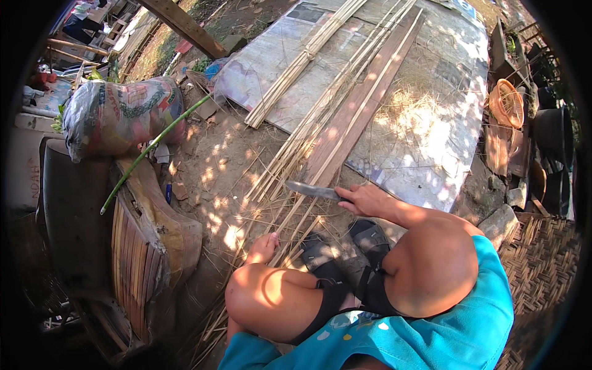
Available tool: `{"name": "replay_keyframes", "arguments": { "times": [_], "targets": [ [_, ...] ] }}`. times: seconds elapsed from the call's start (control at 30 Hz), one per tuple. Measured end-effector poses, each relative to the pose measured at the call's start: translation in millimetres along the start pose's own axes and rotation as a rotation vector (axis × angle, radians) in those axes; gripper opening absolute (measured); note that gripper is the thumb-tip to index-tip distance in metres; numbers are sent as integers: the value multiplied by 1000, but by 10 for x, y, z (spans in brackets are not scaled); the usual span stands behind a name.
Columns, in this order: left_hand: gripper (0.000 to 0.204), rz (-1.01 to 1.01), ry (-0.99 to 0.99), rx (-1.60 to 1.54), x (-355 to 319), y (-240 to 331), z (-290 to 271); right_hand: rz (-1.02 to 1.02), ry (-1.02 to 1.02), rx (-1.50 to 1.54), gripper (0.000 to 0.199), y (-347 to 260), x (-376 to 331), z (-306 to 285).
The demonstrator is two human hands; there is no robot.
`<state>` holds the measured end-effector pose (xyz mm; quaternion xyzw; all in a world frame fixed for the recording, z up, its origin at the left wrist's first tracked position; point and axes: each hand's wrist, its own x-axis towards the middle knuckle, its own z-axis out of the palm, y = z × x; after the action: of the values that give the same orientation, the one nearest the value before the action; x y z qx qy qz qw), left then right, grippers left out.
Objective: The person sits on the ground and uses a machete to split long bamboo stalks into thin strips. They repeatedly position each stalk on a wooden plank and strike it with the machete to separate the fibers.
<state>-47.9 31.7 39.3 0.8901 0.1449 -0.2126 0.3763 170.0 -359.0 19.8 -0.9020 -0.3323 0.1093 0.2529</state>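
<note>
A knife with a grey blade (308, 189) and dark handle is gripped in my right hand (364, 200), its blade pointing left across the strips. Low in front of my left knee, my left hand (262, 248) is closed round a thin bamboo strip, though other strips make its exact outline hard to follow. A brown wooden plank (362, 116) stretches away from the blade, with a pale strip lying along it. Loose bamboo strips (324, 114) lie beside the plank, running back past my left leg. Further left, a thicker bundle of strips (302, 65) rests on a printed sheet.
The printed sheet (453, 145) bears scattered shavings. To the left stand a stuffed sack (123, 114), a green stalk (154, 142) and a worn wooden-slatted seat (176, 231). An orange basket (507, 103), dark pots (552, 132) and a woven mat (542, 271) are on the right.
</note>
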Motion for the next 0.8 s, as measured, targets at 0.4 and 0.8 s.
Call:
{"name": "replay_keyframes", "arguments": {
  "times": [0.4, 0.8],
  "targets": [
    [58, -36, 68, -28, 366, -131, 222, -20, 165, -57, 35, 311, 7, -122],
    [39, 184, 150, 189, 849, 531, 413, 83, 97, -5, 37, 75, -46, 35]
  ]
}}
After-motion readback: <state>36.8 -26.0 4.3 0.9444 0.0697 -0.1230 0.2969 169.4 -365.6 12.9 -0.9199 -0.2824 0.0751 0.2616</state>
